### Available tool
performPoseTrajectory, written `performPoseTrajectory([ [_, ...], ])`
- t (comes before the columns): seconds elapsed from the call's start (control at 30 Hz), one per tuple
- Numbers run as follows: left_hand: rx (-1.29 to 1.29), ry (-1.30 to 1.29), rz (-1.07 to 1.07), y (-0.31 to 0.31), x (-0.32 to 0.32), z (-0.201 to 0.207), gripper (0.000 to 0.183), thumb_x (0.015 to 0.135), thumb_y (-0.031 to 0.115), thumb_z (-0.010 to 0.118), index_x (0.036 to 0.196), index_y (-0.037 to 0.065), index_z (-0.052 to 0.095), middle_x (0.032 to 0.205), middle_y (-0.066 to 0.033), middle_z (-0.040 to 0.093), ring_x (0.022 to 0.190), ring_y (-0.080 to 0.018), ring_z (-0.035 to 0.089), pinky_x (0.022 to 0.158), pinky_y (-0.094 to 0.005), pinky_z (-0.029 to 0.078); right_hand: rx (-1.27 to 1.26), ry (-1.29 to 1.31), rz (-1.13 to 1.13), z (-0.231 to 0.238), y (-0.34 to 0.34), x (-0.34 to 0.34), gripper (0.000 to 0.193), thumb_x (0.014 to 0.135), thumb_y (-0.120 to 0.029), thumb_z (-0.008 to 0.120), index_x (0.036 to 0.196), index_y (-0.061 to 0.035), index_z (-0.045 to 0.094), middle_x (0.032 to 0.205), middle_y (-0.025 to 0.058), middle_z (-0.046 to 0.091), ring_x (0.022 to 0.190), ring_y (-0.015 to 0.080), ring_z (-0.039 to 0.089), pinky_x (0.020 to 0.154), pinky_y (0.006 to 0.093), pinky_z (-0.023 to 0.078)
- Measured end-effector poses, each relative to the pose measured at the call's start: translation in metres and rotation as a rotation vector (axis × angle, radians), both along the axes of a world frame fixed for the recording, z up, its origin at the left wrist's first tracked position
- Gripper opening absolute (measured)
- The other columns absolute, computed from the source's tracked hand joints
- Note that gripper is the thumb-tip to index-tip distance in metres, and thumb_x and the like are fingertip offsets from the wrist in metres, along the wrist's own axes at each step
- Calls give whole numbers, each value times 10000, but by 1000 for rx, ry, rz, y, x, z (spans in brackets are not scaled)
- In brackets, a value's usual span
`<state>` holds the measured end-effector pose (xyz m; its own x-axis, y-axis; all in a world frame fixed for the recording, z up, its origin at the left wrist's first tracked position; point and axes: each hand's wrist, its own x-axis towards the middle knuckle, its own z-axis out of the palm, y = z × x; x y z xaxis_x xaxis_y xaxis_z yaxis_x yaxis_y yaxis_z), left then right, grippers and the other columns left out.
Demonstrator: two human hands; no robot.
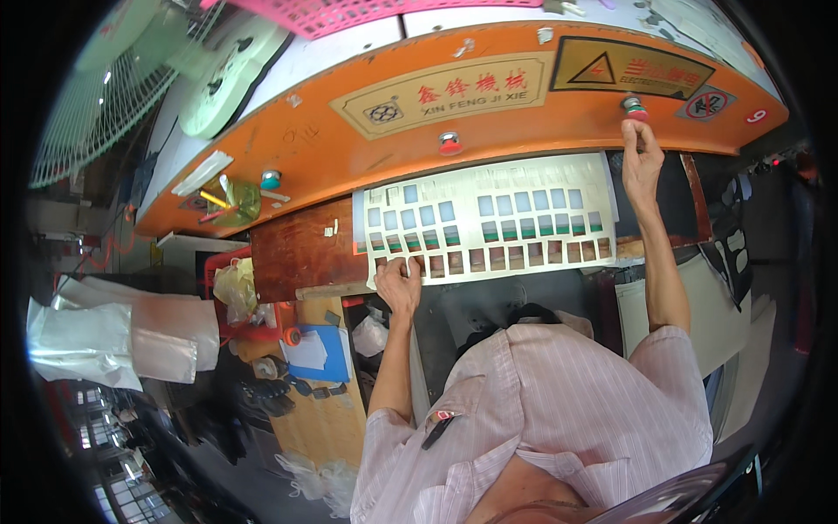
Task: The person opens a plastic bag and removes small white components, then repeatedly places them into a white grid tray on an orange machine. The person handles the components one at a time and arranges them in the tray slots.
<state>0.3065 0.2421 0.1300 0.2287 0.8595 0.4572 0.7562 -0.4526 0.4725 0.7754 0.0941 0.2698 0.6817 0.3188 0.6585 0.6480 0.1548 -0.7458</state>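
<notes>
Hanging over at your far left are silver bags (96, 336); next comes a teal button (271, 180) on the orange machine front (393, 144). Your left hand (399, 286) rests at the near left edge of the pale sheet (466, 214) with windows, fingers bent, though whether they pinch it cannot be told. That sheet lies below the machine front. Your right hand (642, 157) has its fingertips drawn together at the rightmost red button (636, 111).
</notes>
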Motion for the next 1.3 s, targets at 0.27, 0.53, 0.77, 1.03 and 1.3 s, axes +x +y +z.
performPoseTrajectory([
  [0.27,33,-1,21,-5,6,5,278,873,255,733,745,11,698,666,-127,596,749,-360,565,762,-487,437,-193,218,-184,-93,-93,-11,297,1056,-262,652,1055,30,704,849,54,684,766,118,614,743,288,511],
  [0.53,49,12,9,0,6,4,341,884,289,701,674,30,629,649,-131,572,743,-363,556,738,-496,420,-454,167,-296,-160,-104,-36,465,1091,-405,536,1098,27,706,880,188,742,795,336,714,769,433,535],
  [0.77,-69,-10,-23,-4,-4,2,334,895,326,688,761,19,697,713,-147,626,828,-373,586,792,-510,447,-466,132,-284,-177,-112,-36,430,1107,-350,532,1062,54,674,661,95,596,615,189,572,619,384,457],
  [1.03,-77,75,114,-7,7,-16,298,864,258,725,680,44,631,676,-104,586,749,-337,545,747,-473,414,-555,-27,-310,-136,-14,-17,278,1021,-222,638,1160,5,716,1098,158,709,1066,300,665,933,404,512],
  [1.3,-166,102,198,-15,18,-7,240,825,195,756,674,72,617,667,-81,567,725,-318,536,729,-452,404,-537,-255,703,-118,241,-178,645,837,-263,871,1374,-18,611,1350,187,617,1252,365,583,1092,441,489],
])
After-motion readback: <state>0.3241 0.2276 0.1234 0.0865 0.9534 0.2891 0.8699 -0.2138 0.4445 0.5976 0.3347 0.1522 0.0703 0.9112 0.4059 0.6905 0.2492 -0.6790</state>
